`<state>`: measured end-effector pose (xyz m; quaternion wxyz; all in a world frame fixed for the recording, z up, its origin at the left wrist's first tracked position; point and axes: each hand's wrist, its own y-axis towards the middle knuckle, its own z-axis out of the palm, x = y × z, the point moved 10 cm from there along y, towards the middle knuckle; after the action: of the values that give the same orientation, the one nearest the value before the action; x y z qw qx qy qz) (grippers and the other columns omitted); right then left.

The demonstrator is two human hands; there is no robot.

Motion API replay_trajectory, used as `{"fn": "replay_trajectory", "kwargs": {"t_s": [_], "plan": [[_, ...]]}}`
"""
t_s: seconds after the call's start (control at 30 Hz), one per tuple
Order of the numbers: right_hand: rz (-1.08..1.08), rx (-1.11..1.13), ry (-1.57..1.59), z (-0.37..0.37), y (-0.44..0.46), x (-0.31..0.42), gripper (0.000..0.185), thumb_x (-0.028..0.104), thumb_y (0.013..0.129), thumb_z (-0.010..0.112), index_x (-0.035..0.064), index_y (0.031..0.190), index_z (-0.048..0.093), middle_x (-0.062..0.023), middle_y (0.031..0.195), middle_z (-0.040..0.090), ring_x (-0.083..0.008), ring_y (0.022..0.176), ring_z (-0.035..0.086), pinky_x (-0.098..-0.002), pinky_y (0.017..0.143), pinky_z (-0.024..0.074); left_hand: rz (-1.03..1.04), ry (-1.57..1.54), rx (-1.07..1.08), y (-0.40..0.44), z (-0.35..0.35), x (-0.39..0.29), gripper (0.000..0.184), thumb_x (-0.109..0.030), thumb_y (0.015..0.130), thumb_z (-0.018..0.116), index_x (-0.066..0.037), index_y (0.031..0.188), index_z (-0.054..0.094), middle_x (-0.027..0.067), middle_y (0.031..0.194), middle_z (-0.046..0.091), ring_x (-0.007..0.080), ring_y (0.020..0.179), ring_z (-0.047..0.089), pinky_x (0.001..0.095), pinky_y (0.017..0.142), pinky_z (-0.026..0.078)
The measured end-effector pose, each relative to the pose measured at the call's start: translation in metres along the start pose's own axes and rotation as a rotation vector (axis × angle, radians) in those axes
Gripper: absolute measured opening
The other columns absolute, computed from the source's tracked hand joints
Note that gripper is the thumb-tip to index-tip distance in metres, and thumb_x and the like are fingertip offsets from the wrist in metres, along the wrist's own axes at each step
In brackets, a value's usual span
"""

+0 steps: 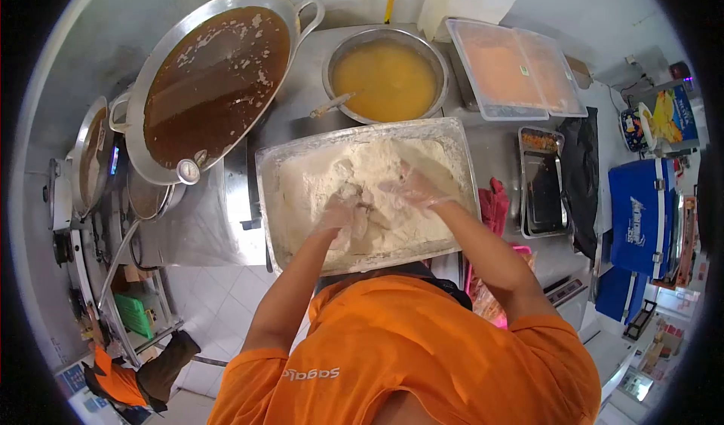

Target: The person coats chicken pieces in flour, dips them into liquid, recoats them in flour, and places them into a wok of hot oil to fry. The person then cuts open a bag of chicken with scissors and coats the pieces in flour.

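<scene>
Flour-like powder point(400, 233) is spread through a metal tray point(377, 260) on the tabletop point(196, 236), directly in front of the person. Clear gloves are worn on both hands. The left hand point(341, 212) is partly curled and pressed into the powder against whitish coated lumps point(349, 190); whether any lump is gripped cannot be told, as the fingertips are masked by powder. The right hand point(416, 191) is held loosely open, its fingers extended and touching the heaped powder, with nothing seen to be grasped. What lies beneath the coating cannot be made out. In the bowl point(329, 78) beyond the tray, the bottom is hidden by yellowish liquid. A red cloth point(494, 206) is partly covered by the right forearm, and the lettering on the orange shirt point(422, 349) is only partly legible.
</scene>
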<state>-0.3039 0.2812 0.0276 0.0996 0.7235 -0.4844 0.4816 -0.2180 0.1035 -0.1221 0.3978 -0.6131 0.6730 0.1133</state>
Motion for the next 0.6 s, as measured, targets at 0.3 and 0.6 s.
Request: {"fn": "replay_trajectory", "kwargs": {"t_s": [0.3,0.6], "plan": [[-0.095,-0.027,-0.607,0.006,-0.028,-0.066,0.045,0.031,0.086,0.068,-0.0029,0.114,0.064,-0.0275,0.098,0.069,-0.0428,0.089,0.067,-0.0483,0.082,0.0536,-0.119,-0.154,-0.336,-0.053,-0.108,-0.038,0.045,-0.033,0.082,0.078,-0.008,0.118,0.069,0.0154,0.095,0.072,0.0311,0.091,0.069,0.0406,0.082,0.055],[-0.120,-0.087,-0.426,-0.005,-0.041,-0.012,0.045,0.024,0.080,0.067,-0.0003,0.118,0.065,-0.0245,0.094,0.069,-0.0411,0.092,0.067,-0.0466,0.081,0.0543,-0.118,-0.130,-0.452,-0.075,-0.124,-0.060,0.040,-0.037,0.074,0.087,-0.003,0.089,0.070,0.0162,0.081,0.072,0.0283,0.067,0.067,0.0376,0.066,0.054]]}}
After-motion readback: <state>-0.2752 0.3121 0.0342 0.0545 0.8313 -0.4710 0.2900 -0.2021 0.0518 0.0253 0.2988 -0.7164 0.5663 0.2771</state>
